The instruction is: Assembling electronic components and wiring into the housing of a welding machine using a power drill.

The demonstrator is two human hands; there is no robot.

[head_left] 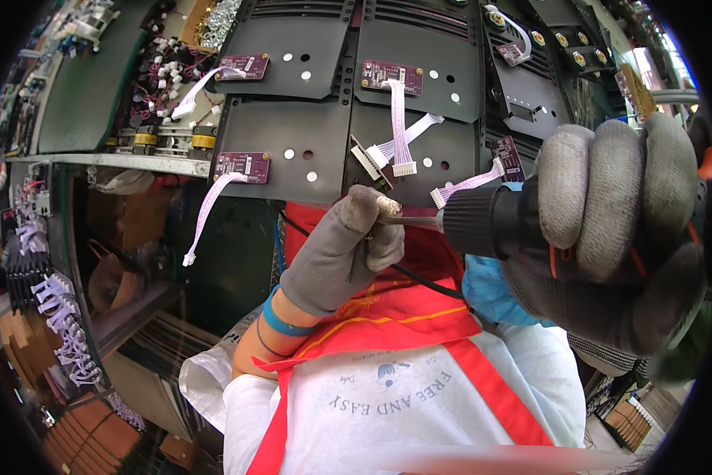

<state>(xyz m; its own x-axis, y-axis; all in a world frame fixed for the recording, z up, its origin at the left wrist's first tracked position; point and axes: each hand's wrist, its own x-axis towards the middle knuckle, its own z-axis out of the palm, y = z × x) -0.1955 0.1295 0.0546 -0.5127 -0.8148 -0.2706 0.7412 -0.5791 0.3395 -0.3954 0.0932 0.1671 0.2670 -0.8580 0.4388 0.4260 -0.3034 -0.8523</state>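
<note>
My right hand [609, 206], in a grey glove, is wrapped round a black power screwdriver [476, 222] with orange accents. Its steel bit [419, 221] points left. At the bit's tip, the gloved fingers of my left hand [336, 245] are pinched together; a tiny brass-coloured bit shows among them, too small to name. Just beyond my left fingers, a small circuit board [369, 164] lies tilted on a black metal panel [332, 150], with a white ribbon cable [407, 138] by it. Near the chuck lies another cable [470, 182], joined to a purple board [508, 158].
More black panels carry purple boards [393, 77] with dangling white cables [207, 214]. At the left are a bin of wired connectors [162, 79], a green board [94, 95] and a metal-edged bench [134, 163]. A black cord [427, 283] crosses my red apron [387, 317].
</note>
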